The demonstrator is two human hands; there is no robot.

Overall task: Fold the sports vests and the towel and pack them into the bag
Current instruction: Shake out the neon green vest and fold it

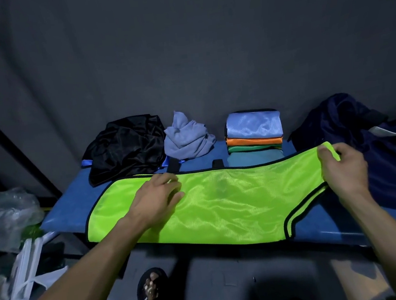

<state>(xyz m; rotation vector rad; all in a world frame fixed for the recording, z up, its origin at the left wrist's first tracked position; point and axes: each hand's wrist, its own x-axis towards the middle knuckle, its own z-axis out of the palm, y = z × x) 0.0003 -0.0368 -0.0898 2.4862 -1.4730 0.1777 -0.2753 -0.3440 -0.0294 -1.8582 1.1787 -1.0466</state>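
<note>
Blue bench (75, 208) against grey curtain (181, 53)

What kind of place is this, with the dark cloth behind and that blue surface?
Probably a makeshift recording corner, not a home laundry room: a dark curtain hangs as backdrop behind a padded blue bench, where sports gear lies: a neon vest, a stack of folded vests and a navy bag.

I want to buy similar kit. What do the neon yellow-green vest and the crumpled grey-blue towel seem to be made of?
Neon yellow-green vest: looks like thin synthetic mesh, probably polyester, given its slight sheen, fine weave texture and dark bound edging. Crumpled grey-blue towel: looks like soft matte cloth, perhaps microfibre or cotton, since it shows no shine and falls in thick folds. Neither fibre can be confirmed by sight.
</note>
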